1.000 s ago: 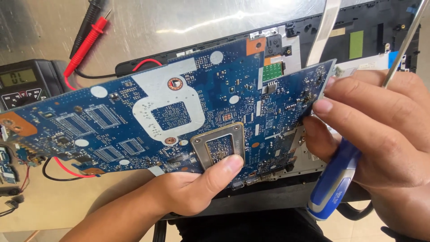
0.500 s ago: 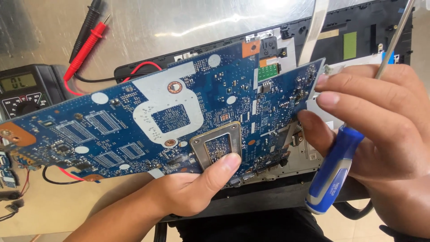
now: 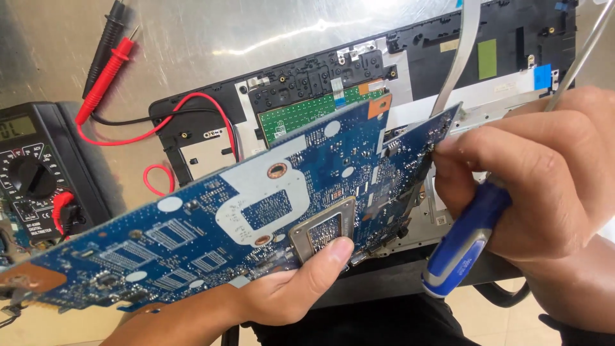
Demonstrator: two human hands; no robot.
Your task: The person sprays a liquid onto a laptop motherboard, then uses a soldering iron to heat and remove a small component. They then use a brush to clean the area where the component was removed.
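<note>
A large blue circuit board (image 3: pixel 211 237) is held tilted above an opened black laptop base (image 3: pixel 359 83). My left hand (image 3: pixel 288 288) grips the board's lower edge, thumb pressed on a metal-framed chip socket (image 3: pixel 323 234). My right hand (image 3: pixel 532 173) pinches the board's right edge with its fingertips and also holds a blue-and-white handled screwdriver (image 3: pixel 464 247), whose steel shaft points up to the top right corner.
A black multimeter (image 3: pixel 38 173) lies at the left, with red and black probes (image 3: pixel 106 61) and red leads running over the shiny metal tabletop (image 3: pixel 211 32). A green board (image 3: pixel 307 115) and flat white ribbon cables (image 3: pixel 461 57) sit in the laptop base.
The board has dropped and swung leftwards, uncovering more of the laptop base and its green board. My right hand has shifted slightly along the board's right edge.
</note>
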